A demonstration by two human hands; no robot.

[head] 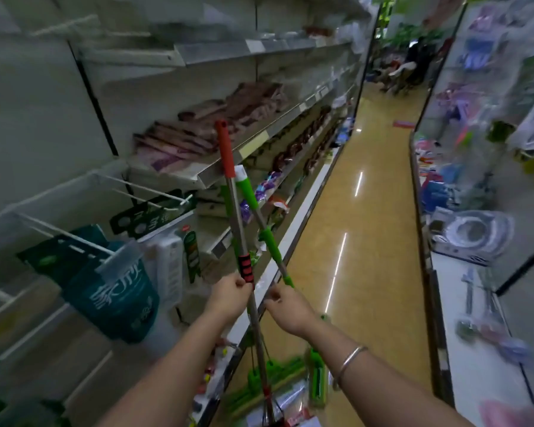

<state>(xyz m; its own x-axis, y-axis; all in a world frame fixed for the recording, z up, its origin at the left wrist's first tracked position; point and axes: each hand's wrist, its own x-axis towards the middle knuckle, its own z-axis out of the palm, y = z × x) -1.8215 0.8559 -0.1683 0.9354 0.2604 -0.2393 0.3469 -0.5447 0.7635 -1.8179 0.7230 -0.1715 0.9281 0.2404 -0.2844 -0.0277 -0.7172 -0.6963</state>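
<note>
The red-topped mop pole (238, 223) stands nearly upright in the near middle of a shop aisle. The left hand (228, 298) grips its metal shaft just below the red-and-black grip. Just to its right leans a green-handled mop pole (270, 246), which the right hand (287, 309) holds with curled fingers under the lower green sleeve. The two pole tops are close together and the shafts spread apart towards the hands. A bracelet (350, 360) sits on the right forearm. Green mop heads (275, 374) lie below on the yellow floor (352, 241). At near left a teal bag (117, 291) hangs by the stocked shelves (198, 177).
</note>
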